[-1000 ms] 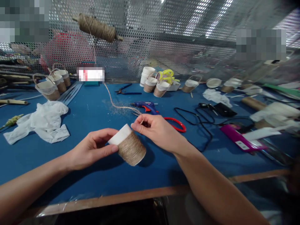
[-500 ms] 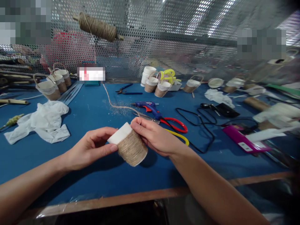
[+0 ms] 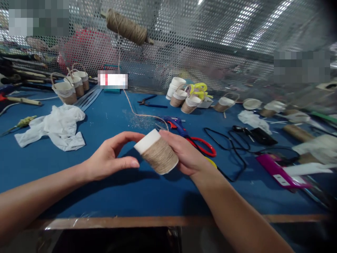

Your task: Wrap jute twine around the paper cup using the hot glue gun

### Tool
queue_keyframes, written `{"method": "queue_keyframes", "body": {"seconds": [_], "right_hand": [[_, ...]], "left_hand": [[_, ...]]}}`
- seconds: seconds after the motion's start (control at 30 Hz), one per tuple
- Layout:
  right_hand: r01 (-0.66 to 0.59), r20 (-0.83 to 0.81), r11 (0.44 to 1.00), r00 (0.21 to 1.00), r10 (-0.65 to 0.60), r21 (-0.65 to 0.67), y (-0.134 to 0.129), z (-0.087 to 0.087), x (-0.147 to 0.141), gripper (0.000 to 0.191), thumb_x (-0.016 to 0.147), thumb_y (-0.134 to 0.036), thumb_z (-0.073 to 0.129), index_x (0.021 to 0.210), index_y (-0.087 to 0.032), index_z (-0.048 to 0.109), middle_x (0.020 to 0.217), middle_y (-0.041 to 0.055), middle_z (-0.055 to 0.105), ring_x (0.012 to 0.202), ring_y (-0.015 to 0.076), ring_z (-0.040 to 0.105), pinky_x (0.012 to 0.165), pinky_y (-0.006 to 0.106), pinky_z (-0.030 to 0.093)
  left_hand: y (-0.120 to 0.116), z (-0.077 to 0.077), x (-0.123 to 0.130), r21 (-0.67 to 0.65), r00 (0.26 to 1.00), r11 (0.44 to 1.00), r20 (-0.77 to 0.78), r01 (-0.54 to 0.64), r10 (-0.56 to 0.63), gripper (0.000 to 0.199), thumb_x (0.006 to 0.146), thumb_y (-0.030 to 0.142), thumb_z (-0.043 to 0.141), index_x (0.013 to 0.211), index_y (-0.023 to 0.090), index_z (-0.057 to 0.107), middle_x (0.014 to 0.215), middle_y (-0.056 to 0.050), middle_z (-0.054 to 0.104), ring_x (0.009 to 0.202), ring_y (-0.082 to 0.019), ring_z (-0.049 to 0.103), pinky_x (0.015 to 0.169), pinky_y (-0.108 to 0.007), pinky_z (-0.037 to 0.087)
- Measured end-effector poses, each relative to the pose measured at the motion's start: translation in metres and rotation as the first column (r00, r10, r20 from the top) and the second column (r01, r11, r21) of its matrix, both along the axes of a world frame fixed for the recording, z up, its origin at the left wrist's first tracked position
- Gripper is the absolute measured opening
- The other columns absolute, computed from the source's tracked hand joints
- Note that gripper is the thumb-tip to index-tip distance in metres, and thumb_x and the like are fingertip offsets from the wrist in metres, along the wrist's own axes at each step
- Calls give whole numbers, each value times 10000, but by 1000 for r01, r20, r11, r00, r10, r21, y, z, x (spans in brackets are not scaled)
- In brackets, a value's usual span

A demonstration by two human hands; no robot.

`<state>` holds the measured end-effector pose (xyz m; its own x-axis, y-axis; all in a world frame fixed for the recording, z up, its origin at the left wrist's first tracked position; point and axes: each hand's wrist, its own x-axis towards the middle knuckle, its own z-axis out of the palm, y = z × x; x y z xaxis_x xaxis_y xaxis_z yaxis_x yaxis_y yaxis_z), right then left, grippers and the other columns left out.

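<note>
A white paper cup [image 3: 147, 140], wrapped in twine [image 3: 160, 156] over its lower part, is tilted in the air with its white rim to the upper left. My right hand [image 3: 185, 151] grips its right side, the fingertips partly hidden behind it. At the cup's left, my left hand [image 3: 113, 158] is open, its thumb apart from the wall; whether its forefinger touches the rim I cannot tell. From a twine spool [image 3: 126, 27] on the mesh, a strand runs down over the table to my right hand.
Behind the cup lie a blue glue gun [image 3: 177, 126], red-and-yellow-handled scissors [image 3: 205, 147] and pliers [image 3: 152, 103]. White cloth [image 3: 56, 124] and small handled baskets [image 3: 65, 93] are at left. A black cord [image 3: 229, 149] and purple power strip [image 3: 279, 172] lie at right.
My left thumb has come off the cup and the left hand has opened. The cup has turned slightly in my right hand. The whole view has shifted a little.
</note>
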<state>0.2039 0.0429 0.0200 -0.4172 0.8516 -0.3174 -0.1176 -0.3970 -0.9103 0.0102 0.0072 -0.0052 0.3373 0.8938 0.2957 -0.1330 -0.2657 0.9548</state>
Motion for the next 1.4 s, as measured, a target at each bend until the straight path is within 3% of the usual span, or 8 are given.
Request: {"method": "queue_keyframes", "body": {"seconds": [0.13, 0.23, 0.37, 0.53, 0.87, 1.13, 1.27, 1.4], "right_hand": [[-63, -22, 997, 998, 62, -34, 5, 3, -1, 180, 842, -337, 488, 858, -172, 557, 839, 45, 602, 715, 137, 589, 655, 262, 481], [-59, 153, 987, 988, 35, 150, 7, -3, 0, 214, 839, -381, 455, 856, -177, 516, 813, 48, 587, 704, 152, 580, 630, 282, 474], [-33, 390, 855, 899, -202, 518, 5, -13, 1, 266, 832, -460, 428, 764, -203, 437, 660, -19, 471, 593, 126, 481, 571, 277, 413], [-105, 462, 732, 833, -304, 673, 0, -14, 0, 218, 843, -376, 455, 714, -204, 418, 660, -23, 435, 611, 122, 426, 607, 278, 357], [-236, 532, 656, 793, -296, 717, -8, -19, -6, 174, 873, -347, 400, 775, -203, 414, 700, 11, 519, 607, 130, 473, 558, 266, 382], [-268, 557, 638, 772, -306, 722, -9, -18, -5, 191, 884, -368, 385, 805, -199, 429, 717, 24, 557, 615, 136, 513, 559, 269, 409], [-274, 553, 635, 779, -294, 722, -9, -18, -6, 186, 884, -365, 391, 824, -195, 436, 762, 41, 585, 664, 146, 550, 595, 274, 427], [-277, 559, 643, 778, -287, 715, -10, -19, -7, 181, 883, -363, 393, 817, -201, 436, 765, 38, 592, 656, 146, 556, 596, 279, 435]], "left_hand": [[6, -3, -2, -96, 964, 966, 93, -241, 250, 132, 769, 237, 622, 877, 165, 600, 815, -10, 646, 808, -123, 585, 754, -224, 440], [11, -4, -3, -177, 933, 925, 73, -336, 353, 99, 767, 220, 609, 707, 149, 574, 631, 25, 595, 612, -79, 534, 611, -188, 417], [14, -2, -2, -240, 937, 913, 38, -329, 348, 111, 722, 180, 619, 647, 141, 548, 559, 33, 579, 521, -65, 491, 530, -180, 391], [14, -2, -1, -244, 938, 907, -28, -343, 347, 122, 689, 161, 636, 623, 136, 535, 552, 32, 575, 510, -61, 491, 516, -181, 394], [12, 0, -2, -302, 947, 907, 37, -294, 319, 231, 783, 259, 558, 597, 154, 469, 519, 44, 522, 468, -65, 448, 483, -196, 366], [15, -6, -3, -154, 932, 927, -181, -342, 314, 143, 743, 221, 591, 824, 154, 687, 674, 7, 630, 607, -87, 512, 591, -206, 398], [14, -4, -3, -186, 915, 901, -182, -392, 361, 116, 655, 227, 668, 739, 150, 649, 688, 1, 648, 623, -107, 548, 597, -217, 420], [14, -2, -2, -133, 890, 890, -211, -436, 404, 162, 748, 269, 575, 635, 165, 524, 543, 35, 556, 528, -92, 485, 541, -209, 389]]}}
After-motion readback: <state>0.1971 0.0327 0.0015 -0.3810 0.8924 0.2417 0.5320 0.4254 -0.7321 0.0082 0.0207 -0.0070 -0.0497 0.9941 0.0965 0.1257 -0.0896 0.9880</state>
